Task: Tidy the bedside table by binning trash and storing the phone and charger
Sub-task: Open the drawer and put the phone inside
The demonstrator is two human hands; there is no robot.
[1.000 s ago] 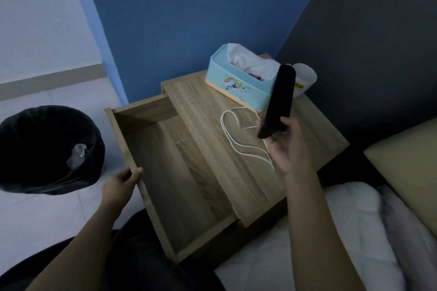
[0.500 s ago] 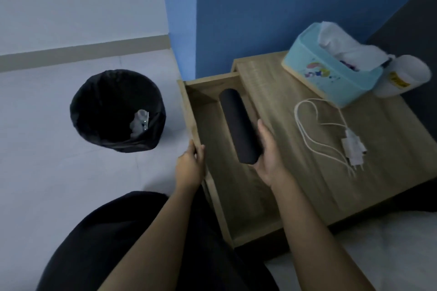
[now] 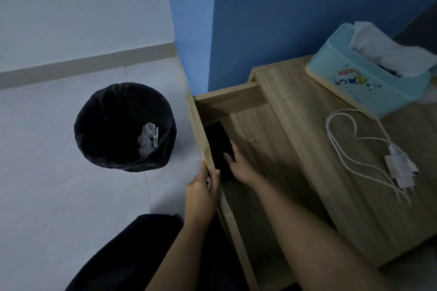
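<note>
Phone [image 3: 218, 144] partly behind drawer wall [image 3: 199, 130]

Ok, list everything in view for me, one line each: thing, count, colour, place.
phone: one, black, flat in the drawer beside its front panel
drawer: one, light wood, open on the bedside table's left
bedside table: one, light wood, against the blue wall
charger: one, white, with its cable, on the table top
tissue box: one, pale blue, at the back of the table top, white tissue sticking out
bin: one, black liner, on the floor left of the drawer
trash: one crumpled clear piece, inside the bin
left hand: grips the drawer's front panel
right hand: in the drawer, fingers resting on the phone
</note>
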